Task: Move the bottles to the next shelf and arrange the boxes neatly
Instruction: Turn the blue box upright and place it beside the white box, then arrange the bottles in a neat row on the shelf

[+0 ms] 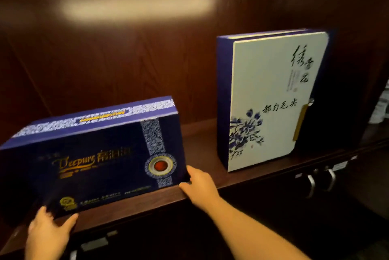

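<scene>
A dark blue box (94,154) with gold lettering and a patterned band stands on its long edge at the left of the wooden shelf (202,139). My left hand (49,232) grips its lower left corner from below. My right hand (200,188) is against its lower right corner at the shelf's front edge. A taller white box (273,101) with blue flowers, black calligraphy and a blue spine stands upright to the right, apart from the blue box. No bottles are in view.
The dark wood back panel (126,59) closes the shelf behind the boxes. Below the shelf are cabinet doors with metal handles (322,179). Stacked papers (381,106) show at the far right edge.
</scene>
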`<state>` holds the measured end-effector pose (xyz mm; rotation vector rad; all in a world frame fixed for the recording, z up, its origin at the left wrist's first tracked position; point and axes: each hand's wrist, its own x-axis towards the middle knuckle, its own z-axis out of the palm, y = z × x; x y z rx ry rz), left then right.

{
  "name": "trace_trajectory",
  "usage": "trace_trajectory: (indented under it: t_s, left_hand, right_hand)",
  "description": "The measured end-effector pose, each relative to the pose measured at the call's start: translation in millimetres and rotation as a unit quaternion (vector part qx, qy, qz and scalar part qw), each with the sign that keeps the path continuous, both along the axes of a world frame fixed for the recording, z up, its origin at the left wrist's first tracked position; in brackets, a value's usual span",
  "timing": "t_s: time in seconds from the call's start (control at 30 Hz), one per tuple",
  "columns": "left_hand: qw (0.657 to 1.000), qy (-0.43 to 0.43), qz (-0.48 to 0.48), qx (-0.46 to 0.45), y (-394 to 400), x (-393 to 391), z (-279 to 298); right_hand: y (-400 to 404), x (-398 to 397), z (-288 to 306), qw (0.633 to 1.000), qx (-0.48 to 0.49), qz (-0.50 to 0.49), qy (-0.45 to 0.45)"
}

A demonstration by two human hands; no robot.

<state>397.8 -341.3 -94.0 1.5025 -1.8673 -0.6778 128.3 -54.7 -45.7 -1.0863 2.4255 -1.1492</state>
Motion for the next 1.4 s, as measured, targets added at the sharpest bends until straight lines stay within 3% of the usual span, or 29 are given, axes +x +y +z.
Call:
trace_trajectory:
  t_s: [0.17,0.27,0.37,0.53,0.97,1.23,1.4]
  left_hand:
    - [0.997,-0.058,0.041,-0.033,57.6,-23.5,-3.2]
    - [0.984,-0.135,-0.006,-0.112,130.5,-68.6,18.3]
    - [0.972,-0.155,-0.094,-0.148,225.3,-128.7,43.1]
    - [0.942,-0.138,-0.237,-0.193,356.9,-231.5,70.0]
    - [0.826,-0.027,-0.511,-0.237,559.9,-458.4,97.9]
    - [0.786,-0.005,-0.572,-0.234,645.3,-547.8,96.1]
    - [0.802,-0.020,-0.536,-0.262,678.6,-605.9,94.8]
  right_hand:
    - [47.5,-9.1,4.8,0.997,-0.011,0.009,-0.081]
    - [102.1,-39.7,18.5,0.994,-0.028,-0.006,-0.103]
    - [168.7,-85.3,41.3,0.996,-0.018,-0.009,-0.087]
    - [279.4,-163.5,72.1,0.998,-0.005,-0.061,-0.007]
    - [486.8,-306.2,95.0,0.963,0.039,-0.267,0.008]
    - [565.3,-370.5,92.8,0.945,0.036,-0.326,0.021]
    - [601.0,-436.1,87.9,0.948,0.031,-0.314,0.044]
